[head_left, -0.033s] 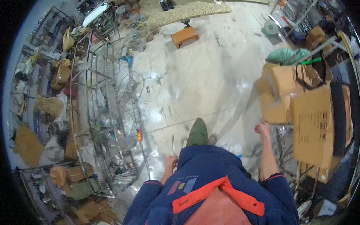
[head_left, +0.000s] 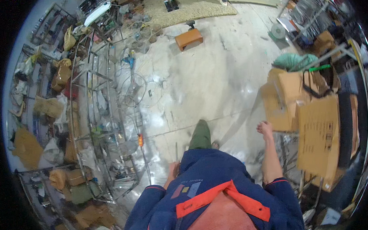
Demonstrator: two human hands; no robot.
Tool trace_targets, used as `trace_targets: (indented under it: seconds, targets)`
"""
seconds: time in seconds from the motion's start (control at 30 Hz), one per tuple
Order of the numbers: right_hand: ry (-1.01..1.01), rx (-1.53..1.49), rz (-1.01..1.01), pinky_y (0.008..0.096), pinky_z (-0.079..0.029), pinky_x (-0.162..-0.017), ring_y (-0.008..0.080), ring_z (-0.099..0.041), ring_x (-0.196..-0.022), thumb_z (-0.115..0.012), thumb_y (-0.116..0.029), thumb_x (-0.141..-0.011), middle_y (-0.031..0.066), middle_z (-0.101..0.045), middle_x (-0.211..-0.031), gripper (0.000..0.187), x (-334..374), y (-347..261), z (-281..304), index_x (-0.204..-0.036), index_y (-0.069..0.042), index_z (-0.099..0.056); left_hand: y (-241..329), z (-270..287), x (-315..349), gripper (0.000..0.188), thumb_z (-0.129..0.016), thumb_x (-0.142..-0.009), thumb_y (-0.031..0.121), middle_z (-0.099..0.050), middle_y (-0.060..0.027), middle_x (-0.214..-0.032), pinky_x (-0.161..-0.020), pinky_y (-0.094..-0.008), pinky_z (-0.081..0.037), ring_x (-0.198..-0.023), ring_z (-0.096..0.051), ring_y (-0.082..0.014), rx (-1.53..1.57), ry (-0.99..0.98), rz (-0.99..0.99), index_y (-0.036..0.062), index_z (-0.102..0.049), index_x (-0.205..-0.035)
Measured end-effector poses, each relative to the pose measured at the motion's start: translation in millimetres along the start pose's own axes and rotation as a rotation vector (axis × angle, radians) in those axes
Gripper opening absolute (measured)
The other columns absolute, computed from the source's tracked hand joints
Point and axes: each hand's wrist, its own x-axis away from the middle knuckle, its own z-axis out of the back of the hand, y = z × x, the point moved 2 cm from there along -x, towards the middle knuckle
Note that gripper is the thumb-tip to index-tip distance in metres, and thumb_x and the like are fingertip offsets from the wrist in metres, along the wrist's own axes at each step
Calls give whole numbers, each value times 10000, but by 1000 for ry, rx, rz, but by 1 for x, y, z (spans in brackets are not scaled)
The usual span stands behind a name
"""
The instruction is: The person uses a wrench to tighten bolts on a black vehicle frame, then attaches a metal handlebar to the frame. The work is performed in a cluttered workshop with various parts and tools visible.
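Note:
At my left side, my left hand (head_left: 174, 169) is closed around a thin metal rod (head_left: 176, 151) that points up and forward; part of the hand is hidden by my shirt. What the rod belongs to is not visible. My right hand (head_left: 265, 128) hangs out in front with its fingers curled in and nothing visible in them. Just right of it, apart from the hand, stand an opened cardboard box (head_left: 279, 105) and a larger upright carton (head_left: 317, 134). One green-trousered leg (head_left: 201, 134) reaches forward over the pale floor.
Metal racks (head_left: 90, 98) cluttered with bags and parts line the left. Cables (head_left: 134, 90) and an orange-handled tool (head_left: 140, 139) lie near them. Ahead stands an orange-brown stool (head_left: 188, 39) with a dark power drill (head_left: 190, 24) by it. A green sack (head_left: 293, 61) lies behind the boxes.
My right hand has moved slightly left and up. My left hand, still holding the rod, has shifted slightly left and down. The boxes on the right appear a little lower in view.

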Motion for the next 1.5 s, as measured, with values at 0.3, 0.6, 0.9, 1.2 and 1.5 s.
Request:
trace_targets:
  seconds: [0.3,0.6,0.9,1.2,1.5]
  targets:
    - [-251,188,-88,351,-564,-600,211,-661,-669,-617,-174,-935,140,-658,-842,299,-259,-238,-200,-1126,56,-593,253,-122,-172,311,-598,-927,331,-573,-99,-650,-399,-419,-475,-531,-596,-246,-395,-10,-110,25,-619,-869]
    - [110,102,-379,372,-524,-462,230,-626,-540,-587,-109,-895,120,-603,-658,121,-483,-382,-151,-868,9,-583,806,-207,-335,306,-657,-892,220,-625,-96,-743,-554,-337,-578,-616,-621,-206,191,135,-307,-70,-635,-987]
    - [0,342,-76,369,-517,-463,225,-604,-501,-596,-113,-855,140,-628,-654,196,-838,-630,-252,-728,37,-611,1141,-342,-460,305,-671,-913,307,-514,-57,-571,-409,-326,-410,-462,-496,-159,179,165,-287,20,-613,-827]
    - [-109,487,209,388,-577,-573,220,-692,-599,-614,-143,-881,137,-717,-802,206,-1098,-997,-496,-978,19,-694,1495,-616,-586,309,-617,-931,332,-491,-43,-600,-447,-338,-433,-500,-485,-171,-152,-308,-291,34,-583,-857]
    - [-598,664,-125,374,-477,-487,214,-619,-577,-569,-214,-850,102,-651,-719,272,-1261,-1078,-611,-995,-3,-662,1979,-852,-582,346,-571,-956,384,-439,-24,-576,-451,-337,-413,-489,-428,-161,-321,-951,-712,64,-571,-826]
